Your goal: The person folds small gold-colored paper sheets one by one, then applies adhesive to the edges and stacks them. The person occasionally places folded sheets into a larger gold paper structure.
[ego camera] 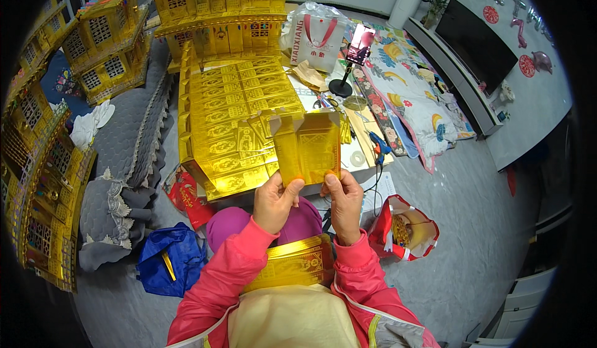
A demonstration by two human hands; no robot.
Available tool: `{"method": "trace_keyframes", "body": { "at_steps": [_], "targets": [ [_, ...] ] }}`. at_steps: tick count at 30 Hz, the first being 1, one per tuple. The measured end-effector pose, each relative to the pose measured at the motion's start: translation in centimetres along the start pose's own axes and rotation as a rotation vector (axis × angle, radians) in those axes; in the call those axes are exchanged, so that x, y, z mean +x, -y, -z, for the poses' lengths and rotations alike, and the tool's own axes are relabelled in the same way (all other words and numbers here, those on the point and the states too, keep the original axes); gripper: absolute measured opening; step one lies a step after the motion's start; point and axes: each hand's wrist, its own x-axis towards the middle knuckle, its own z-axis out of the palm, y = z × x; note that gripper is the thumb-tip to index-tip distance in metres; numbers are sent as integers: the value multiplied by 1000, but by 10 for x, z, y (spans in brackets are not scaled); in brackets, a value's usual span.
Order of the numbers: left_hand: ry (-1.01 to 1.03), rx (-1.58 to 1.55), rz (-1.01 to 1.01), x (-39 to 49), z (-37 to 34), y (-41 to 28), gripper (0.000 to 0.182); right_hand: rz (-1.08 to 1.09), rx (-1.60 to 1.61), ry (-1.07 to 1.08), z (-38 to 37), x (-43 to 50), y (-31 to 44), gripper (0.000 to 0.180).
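Observation:
My left hand and my right hand grip the lower edge of a creased sheet of gold foil paper, thumbs toward me. It stands upright, with pale folded flaps at its top corners. Behind it lies a large gold paper panel made of rows of printed pieces, with a raised rim along its left side. A few loose gold paper strips rest on that panel. On my lap is a stack of printed gold paper sheets.
Gold paper model houses stand left and behind. A phone on a stand, scissors, a tape roll and a blue glue gun are at right. A blue bag and red bag flank me on the floor.

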Motion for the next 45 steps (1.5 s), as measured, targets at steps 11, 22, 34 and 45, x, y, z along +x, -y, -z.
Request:
{"method": "trace_keyframes", "body": {
  "at_steps": [11,22,34,45],
  "targets": [
    [45,255,-133,-7,20,7,24,79,-73,95,5,-4,5,26],
    [60,-302,-145,14,3,-42,34,101,-106,177,-14,-11,23,24],
    [-146,-218,-250,15,-11,-50,22,179,-219,99,-26,-17,21,24],
    [-236,-190,-285,26,2,-54,20,-225,-108,221,-19,-27,21,20]
  ]
}}
